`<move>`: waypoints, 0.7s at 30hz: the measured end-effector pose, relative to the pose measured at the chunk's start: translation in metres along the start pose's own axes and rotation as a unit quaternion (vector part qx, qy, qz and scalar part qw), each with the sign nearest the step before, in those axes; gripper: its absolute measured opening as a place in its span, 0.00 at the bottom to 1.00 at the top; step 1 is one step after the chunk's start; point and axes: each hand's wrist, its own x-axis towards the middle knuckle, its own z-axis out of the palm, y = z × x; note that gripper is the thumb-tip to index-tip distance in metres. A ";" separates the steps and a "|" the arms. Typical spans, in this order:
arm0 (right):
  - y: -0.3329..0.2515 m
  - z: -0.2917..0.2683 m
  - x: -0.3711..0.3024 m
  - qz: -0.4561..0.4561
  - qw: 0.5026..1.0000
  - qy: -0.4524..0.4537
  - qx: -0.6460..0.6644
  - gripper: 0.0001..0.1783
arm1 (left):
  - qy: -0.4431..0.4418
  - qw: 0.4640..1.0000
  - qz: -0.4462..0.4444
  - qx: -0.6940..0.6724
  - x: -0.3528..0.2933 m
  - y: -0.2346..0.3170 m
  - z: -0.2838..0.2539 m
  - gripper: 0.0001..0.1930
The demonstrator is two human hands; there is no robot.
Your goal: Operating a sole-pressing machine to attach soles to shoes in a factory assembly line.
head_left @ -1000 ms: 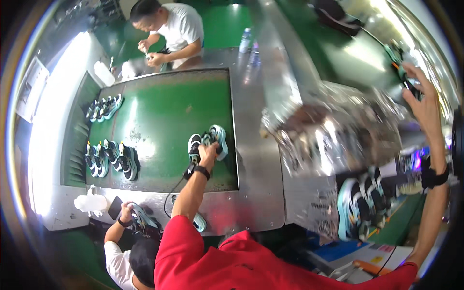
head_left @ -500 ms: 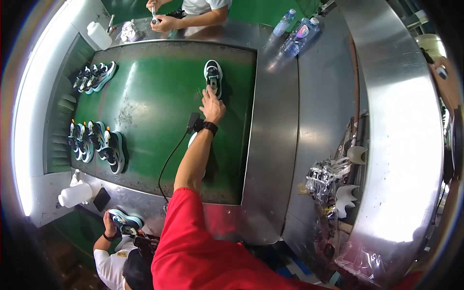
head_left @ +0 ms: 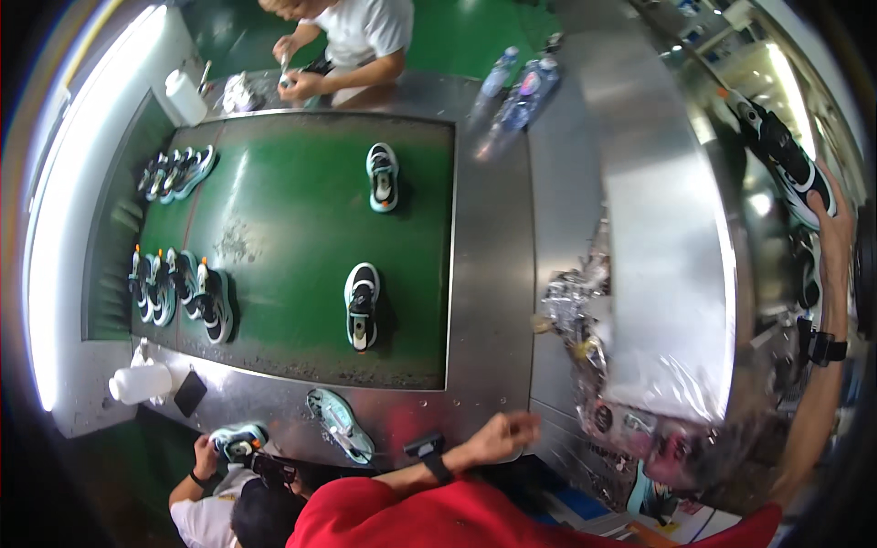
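At the far right, my right hand [head_left: 829, 219] grips one end of a black, white and pale-blue sneaker [head_left: 778, 151], its thumb pressed on the shoe. My left hand [head_left: 501, 437] is over the metal edge at the near side, slightly blurred, its fingers loosely apart and nothing visible in them. Two black-and-white sneakers lie on the green belt: the farther sneaker [head_left: 382, 178] and the nearer sneaker [head_left: 362, 306]. To the left of my left hand, a turquoise shoe [head_left: 340, 425] rests on the metal rim.
Several sneakers stand in two groups, a far group [head_left: 178, 173] and a near group [head_left: 183, 290], on the belt's left. Co-workers sit across and at lower left, one holding a sneaker [head_left: 239, 440]. Plastic bottles [head_left: 528, 91] and clear wrapping [head_left: 571, 306] lie to the right.
My left hand has left the far sneaker and drawn back to the near edge. At the right, a sneaker now shows in my right hand. The view has shifted right.
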 end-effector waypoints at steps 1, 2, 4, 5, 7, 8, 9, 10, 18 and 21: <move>-0.001 -0.003 -0.008 0.034 0.993 0.004 0.115 0.27 | -0.059 0.998 -0.028 -0.004 -0.018 0.012 0.018 0.25; -0.005 -0.023 -0.021 0.053 0.988 0.028 0.144 0.26 | -0.138 0.990 -0.014 0.017 -0.024 0.022 0.029 0.26; -0.005 -0.045 -0.049 0.071 0.977 0.044 0.198 0.26 | -0.263 0.964 -0.008 0.026 -0.036 0.039 0.049 0.29; -0.007 -0.059 -0.070 0.041 0.975 0.089 0.198 0.31 | -0.256 0.966 -0.010 0.032 -0.037 0.048 0.059 0.29; -0.049 -0.119 -0.135 -0.027 0.969 0.207 0.134 0.43 | -0.415 0.910 0.004 0.019 -0.029 0.064 0.086 0.32; -0.044 -0.117 -0.154 -0.024 0.963 0.213 0.162 0.41 | -0.387 0.922 0.001 0.023 -0.032 0.071 0.101 0.32; -0.057 -0.131 -0.184 -0.027 0.962 0.225 0.155 0.40 | -0.430 0.901 -0.010 -0.051 -0.029 0.079 0.117 0.34; -0.063 -0.137 -0.211 -0.020 0.960 0.227 0.162 0.39 | -0.457 0.881 -0.023 -0.123 -0.028 0.085 0.133 0.35; -0.068 -0.096 -0.373 0.136 0.932 -0.003 0.334 0.29 | -0.454 0.800 -0.055 -0.388 -0.051 0.107 0.243 0.41; -0.087 -0.068 -0.389 0.199 0.948 0.001 0.250 0.36 | -0.308 0.893 -0.036 -0.328 -0.064 0.089 0.250 0.34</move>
